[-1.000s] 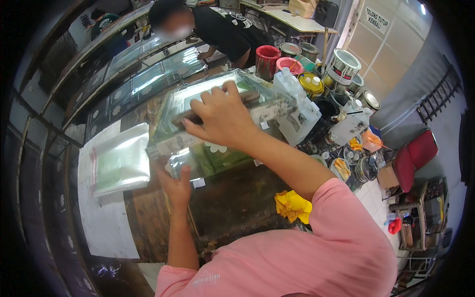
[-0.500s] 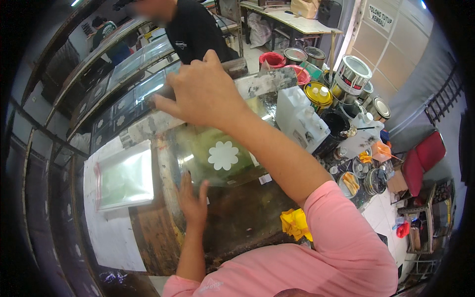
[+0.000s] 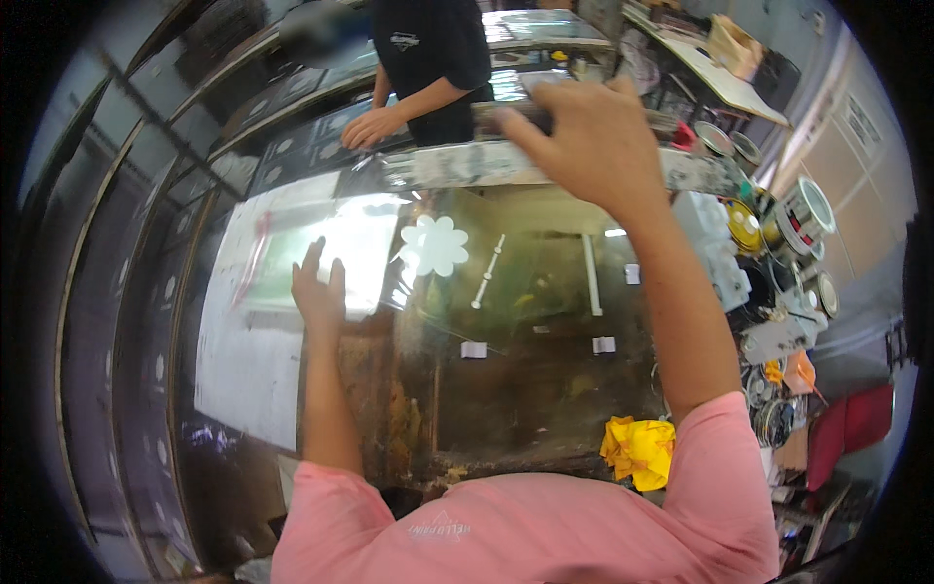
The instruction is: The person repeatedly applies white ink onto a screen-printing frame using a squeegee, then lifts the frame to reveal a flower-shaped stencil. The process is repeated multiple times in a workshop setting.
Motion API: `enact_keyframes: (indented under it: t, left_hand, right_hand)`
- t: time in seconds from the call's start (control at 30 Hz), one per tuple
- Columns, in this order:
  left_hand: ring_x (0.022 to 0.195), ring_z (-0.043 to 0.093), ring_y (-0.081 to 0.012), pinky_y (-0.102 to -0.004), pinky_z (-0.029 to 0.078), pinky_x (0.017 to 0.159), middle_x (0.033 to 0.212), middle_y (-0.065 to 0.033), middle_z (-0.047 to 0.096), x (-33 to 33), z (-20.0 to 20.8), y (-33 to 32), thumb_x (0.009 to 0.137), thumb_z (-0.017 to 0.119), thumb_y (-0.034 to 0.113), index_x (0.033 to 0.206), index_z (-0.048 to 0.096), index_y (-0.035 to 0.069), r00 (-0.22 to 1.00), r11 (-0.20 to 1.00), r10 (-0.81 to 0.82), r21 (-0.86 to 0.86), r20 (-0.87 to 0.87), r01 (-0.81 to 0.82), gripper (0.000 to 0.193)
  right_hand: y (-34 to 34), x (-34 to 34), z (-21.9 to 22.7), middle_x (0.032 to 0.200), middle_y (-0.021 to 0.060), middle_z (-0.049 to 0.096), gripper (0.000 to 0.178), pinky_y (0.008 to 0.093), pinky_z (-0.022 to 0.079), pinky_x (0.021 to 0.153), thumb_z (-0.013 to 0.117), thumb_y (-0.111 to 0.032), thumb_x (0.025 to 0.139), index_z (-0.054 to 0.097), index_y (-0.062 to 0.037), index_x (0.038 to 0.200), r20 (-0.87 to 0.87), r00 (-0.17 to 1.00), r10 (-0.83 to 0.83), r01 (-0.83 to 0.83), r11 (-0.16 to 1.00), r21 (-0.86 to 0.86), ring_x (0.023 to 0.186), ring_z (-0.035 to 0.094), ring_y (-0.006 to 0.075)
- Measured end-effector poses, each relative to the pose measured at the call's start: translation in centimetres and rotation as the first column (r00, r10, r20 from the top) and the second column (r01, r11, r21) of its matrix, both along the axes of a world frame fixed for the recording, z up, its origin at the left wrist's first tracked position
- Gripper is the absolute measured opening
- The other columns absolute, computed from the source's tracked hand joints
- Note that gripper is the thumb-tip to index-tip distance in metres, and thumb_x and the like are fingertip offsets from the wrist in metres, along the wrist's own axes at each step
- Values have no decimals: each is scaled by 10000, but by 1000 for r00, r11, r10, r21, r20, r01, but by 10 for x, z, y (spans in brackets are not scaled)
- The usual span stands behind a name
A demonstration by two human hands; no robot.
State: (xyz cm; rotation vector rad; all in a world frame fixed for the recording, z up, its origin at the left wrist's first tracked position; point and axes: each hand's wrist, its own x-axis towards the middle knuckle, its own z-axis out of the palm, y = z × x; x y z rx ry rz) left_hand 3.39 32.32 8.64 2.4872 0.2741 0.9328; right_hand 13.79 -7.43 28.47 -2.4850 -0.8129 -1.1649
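My left hand (image 3: 321, 292), fingers spread, hangs over the right side of a shiny clear plastic sheet (image 3: 282, 258) lying on white paper. It holds nothing; whether it touches the sheet I cannot tell. To its right lies a greenish, see-through panel (image 3: 535, 219) with a white flower shape (image 3: 435, 245) and thin white bars. My right hand (image 3: 608, 146) is raised at the panel's far side, over a dark wooden bar (image 3: 494, 119) and a paint-stained pale beam (image 3: 452, 167). Its thumb sticks out leftward; the fingertips are smeared and partly hidden, so a grip cannot be made out.
Beyond the beam stands a person in a black shirt (image 3: 428, 44), their hand (image 3: 372, 128) near the table's far left. A crumpled yellow cloth (image 3: 639, 453) lies near right. White jugs (image 3: 705, 238) and metal cans (image 3: 809, 206) crowd the right side. Racks (image 3: 146, 263) line the left.
The view has turned, bringing the whole panel into sight. My right hand has moved right along the beam, and my left hand has shifted left toward the plastic sheet. The other person's hands now show.
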Motion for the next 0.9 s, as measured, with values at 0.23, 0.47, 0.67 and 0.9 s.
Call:
enact_keyframes:
  t: [0.23, 0.47, 0.67, 0.9]
  left_hand:
    - [1545, 399, -430, -634, 303, 1231, 1627, -249, 486, 43, -34, 112, 995, 678, 567, 1587, 499, 29, 961, 991, 131, -7, -243, -136, 820]
    - [1438, 475, -432, -640, 339, 1167, 1510, -261, 545, -22, -56, 65, 968, 726, 550, 1482, 602, 75, 964, 922, 265, 285, 34, -264, 711]
    - [1046, 672, -343, -470, 505, 943, 1086, -139, 722, -47, -57, 33, 856, 885, 343, 1044, 754, 46, 998, 992, -27, 127, 65, 18, 375]
    - [1010, 651, -339, -473, 467, 965, 1053, -125, 719, -21, -72, 36, 922, 810, 404, 1019, 776, 62, 995, 969, 71, 242, -71, -52, 356]
  right_hand:
    - [2, -12, 2, 881, 187, 736, 483, 448, 440, 848, 648, -494, 1000, 748, -29, 919, -43, 999, -3, 2, 1000, -29, 817, 669, 392]
    - [4, -21, -1, 878, 207, 734, 527, 458, 455, 875, 623, -532, 1011, 744, -24, 938, -80, 995, -53, 47, 996, -76, 861, 694, 406]
    - [6, -7, 8, 882, 228, 744, 553, 481, 486, 866, 593, -559, 1017, 785, -41, 1028, -166, 980, -106, 95, 993, -74, 838, 699, 437]
    - [-1, -3, 3, 960, 220, 758, 618, 511, 486, 884, 564, -591, 1017, 776, -14, 1086, -220, 972, -87, 63, 991, -116, 915, 707, 436]
